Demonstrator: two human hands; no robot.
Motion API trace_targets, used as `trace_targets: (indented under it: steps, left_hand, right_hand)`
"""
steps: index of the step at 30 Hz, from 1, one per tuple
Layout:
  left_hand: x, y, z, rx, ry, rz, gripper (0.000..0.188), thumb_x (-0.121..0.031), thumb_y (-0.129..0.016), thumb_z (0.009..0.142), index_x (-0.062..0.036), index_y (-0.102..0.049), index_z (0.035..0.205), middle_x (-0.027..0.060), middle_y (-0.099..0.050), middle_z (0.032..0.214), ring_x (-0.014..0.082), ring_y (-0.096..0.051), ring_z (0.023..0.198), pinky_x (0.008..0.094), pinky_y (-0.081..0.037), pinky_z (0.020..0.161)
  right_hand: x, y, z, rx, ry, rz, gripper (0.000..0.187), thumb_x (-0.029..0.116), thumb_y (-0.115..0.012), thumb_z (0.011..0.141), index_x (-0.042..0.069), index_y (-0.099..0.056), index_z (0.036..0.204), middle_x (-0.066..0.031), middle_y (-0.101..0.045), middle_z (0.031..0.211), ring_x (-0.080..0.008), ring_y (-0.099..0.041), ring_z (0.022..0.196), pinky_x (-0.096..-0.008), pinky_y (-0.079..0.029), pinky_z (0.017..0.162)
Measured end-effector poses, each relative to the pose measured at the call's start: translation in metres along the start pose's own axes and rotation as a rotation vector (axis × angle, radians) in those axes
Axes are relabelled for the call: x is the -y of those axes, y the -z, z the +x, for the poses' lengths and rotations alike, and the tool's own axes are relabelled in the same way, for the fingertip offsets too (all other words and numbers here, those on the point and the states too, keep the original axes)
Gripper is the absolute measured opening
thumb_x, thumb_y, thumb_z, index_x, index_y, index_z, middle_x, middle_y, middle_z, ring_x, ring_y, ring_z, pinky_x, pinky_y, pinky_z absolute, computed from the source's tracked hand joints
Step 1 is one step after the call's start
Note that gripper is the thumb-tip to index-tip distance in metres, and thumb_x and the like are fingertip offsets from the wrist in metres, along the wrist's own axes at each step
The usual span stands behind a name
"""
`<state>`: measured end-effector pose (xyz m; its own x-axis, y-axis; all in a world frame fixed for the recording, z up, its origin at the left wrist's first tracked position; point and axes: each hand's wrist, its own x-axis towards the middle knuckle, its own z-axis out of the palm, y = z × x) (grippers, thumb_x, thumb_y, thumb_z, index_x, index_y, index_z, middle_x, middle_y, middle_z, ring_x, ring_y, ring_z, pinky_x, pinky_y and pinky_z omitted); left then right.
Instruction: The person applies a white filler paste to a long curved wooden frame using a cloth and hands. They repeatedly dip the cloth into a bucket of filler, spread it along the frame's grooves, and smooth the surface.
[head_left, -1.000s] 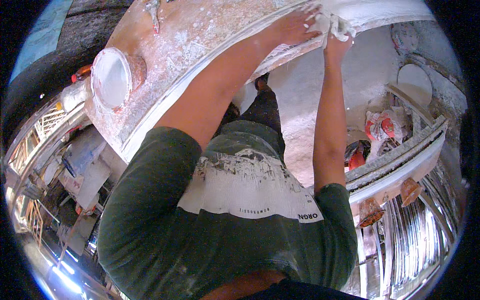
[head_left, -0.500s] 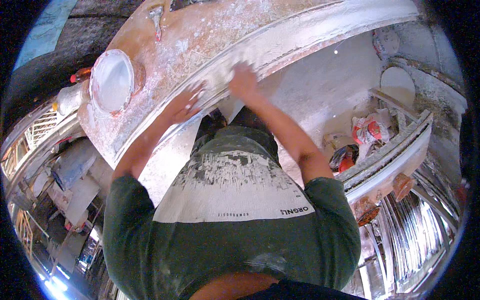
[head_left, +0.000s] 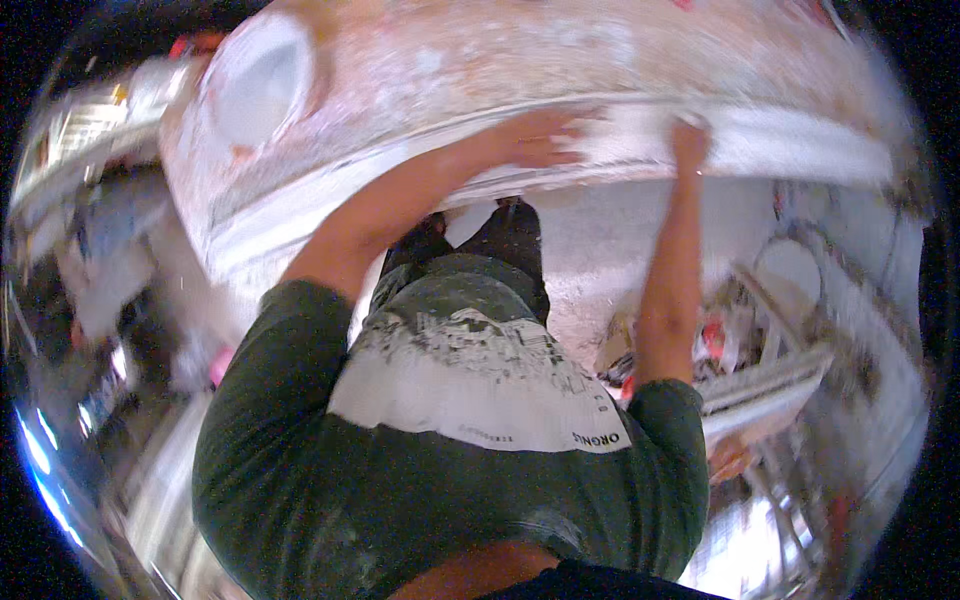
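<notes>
A long white plaster-like moulding [head_left: 800, 140] runs along the near edge of a stained, reddish-brown tabletop [head_left: 480, 60]. My left hand [head_left: 545, 138] lies on the moulding near its middle, fingers stretched toward the right and apart, with nothing visible in them. Farther right, my right hand [head_left: 690, 142] touches the same moulding. Motion smears its fingers, so whether they hold anything cannot be made out. Both forearms reach up from my dark green sleeves.
A bucket with whitish contents [head_left: 258, 85] stands on the table at the left. At the lower right, a white-edged piece [head_left: 765, 395] lies by a pile of bags and scraps [head_left: 715, 340]. A pale round disc [head_left: 790, 275] leans near the right wall.
Both hands have moved right along the moulding, the right hand farther. The view has turned, so the moulding now lies more level across it. The brush on the table has left the picture.
</notes>
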<state>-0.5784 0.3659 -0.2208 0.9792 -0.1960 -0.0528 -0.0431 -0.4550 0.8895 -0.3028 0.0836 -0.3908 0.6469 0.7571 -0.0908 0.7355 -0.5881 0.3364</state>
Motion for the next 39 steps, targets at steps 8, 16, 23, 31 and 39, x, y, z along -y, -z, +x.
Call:
trace_targets:
  steps: [8, 16, 23, 31, 39]
  left_hand:
    - [0.020, -0.050, 0.034, -0.103, -0.302, 0.544, 0.059, -0.047, -0.036, 0.094, 0.0021, -0.050, 0.122, 0.0126, -0.026, 0.147, 0.0282, -0.030, 0.133, 0.0383, -0.024, 0.111]
    - [0.026, 0.032, -0.147, 0.059, -0.173, 0.216, 0.048, -0.040, -0.048, 0.091, -0.0042, -0.053, 0.121, 0.0053, -0.025, 0.149, 0.0311, -0.026, 0.134, 0.0404, -0.027, 0.109]
    - [-0.012, 0.092, -0.337, 0.043, -0.027, 0.610, 0.057, -0.025, -0.054, 0.087, -0.0051, -0.033, 0.136, 0.0144, -0.024, 0.147, 0.0347, -0.029, 0.132, 0.0443, -0.028, 0.108]
    - [-0.045, 0.087, -0.373, 0.190, 0.077, 0.912, 0.046, -0.036, -0.040, 0.094, -0.0173, -0.040, 0.136, 0.0079, -0.023, 0.149, 0.0271, -0.020, 0.137, 0.0439, -0.012, 0.114]
    - [-0.053, 0.054, -0.181, 0.067, -0.142, 0.923, 0.045, -0.039, -0.042, 0.092, -0.0215, -0.044, 0.134, -0.0003, -0.028, 0.147, 0.0217, -0.024, 0.136, 0.0447, -0.014, 0.113]
  right_hand:
    - [0.015, 0.043, -0.012, -0.027, -0.334, 0.190, 0.041, 0.032, -0.041, 0.089, 0.003, -0.061, 0.111, -0.0271, -0.052, 0.120, -0.0424, -0.050, 0.108, -0.0497, -0.041, 0.093]
    - [0.226, 0.207, -0.068, 0.089, -0.417, 0.716, 0.061, 0.038, -0.065, 0.075, 0.003, -0.048, 0.123, -0.0210, -0.049, 0.123, -0.0382, -0.047, 0.114, -0.0458, -0.040, 0.095]
    - [0.370, 0.301, -0.135, 0.156, 0.007, 0.701, 0.056, 0.042, -0.053, 0.083, 0.003, -0.051, 0.124, -0.0217, -0.045, 0.132, -0.0361, -0.041, 0.123, -0.0463, -0.032, 0.102]
    - [0.390, 0.405, -0.178, -0.212, -0.116, 0.713, 0.069, 0.046, -0.051, 0.085, -0.002, -0.039, 0.133, -0.0315, -0.029, 0.139, -0.0443, -0.027, 0.130, -0.0494, -0.020, 0.109]
    - [0.262, 0.300, -0.099, 0.225, -0.369, 0.821, 0.050, 0.034, -0.054, 0.079, -0.002, -0.055, 0.113, -0.0227, -0.051, 0.120, -0.0396, -0.049, 0.113, -0.0487, -0.040, 0.095]
